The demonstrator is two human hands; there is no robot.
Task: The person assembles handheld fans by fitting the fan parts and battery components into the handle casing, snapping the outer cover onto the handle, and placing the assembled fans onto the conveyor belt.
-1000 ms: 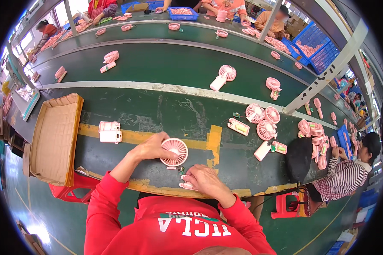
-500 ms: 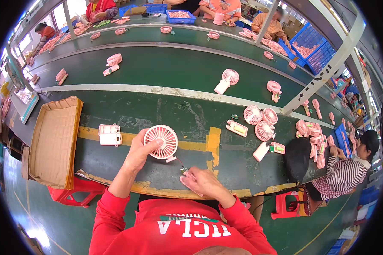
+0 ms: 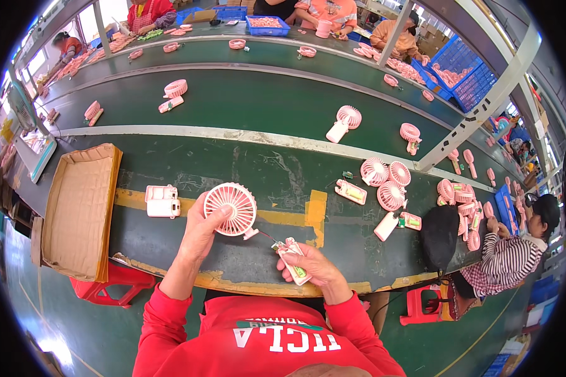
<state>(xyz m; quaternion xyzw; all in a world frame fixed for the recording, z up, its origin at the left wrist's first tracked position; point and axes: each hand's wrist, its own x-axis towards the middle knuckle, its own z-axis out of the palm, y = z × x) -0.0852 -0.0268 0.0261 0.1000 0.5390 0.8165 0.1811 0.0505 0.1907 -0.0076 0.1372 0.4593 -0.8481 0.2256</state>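
scuffed dark green counter (image 3: 365, 254), patched with yellow tape (image 3: 316, 213), fills the workplace. nearest, the right grip (image 3: 317, 268) is wrapped around an uncovered pink handle (image 3: 292, 256) with a green insert (image 3: 300, 273), thumb on top. just beyond and to its left, the left grip (image 3: 197, 232) holds a round pink fan head (image 3: 236, 204) by its edge; a thin dark wire (image 3: 267, 237) links the two. good handling, i'd judge, means moving both pieces together so the wire isn't strained, with the thumb light on the ribs. farther lie a pink casing (image 3: 163, 201) and clustered fans (image 3: 391, 195); beyond, a green belt (image 3: 245, 91) carries more.
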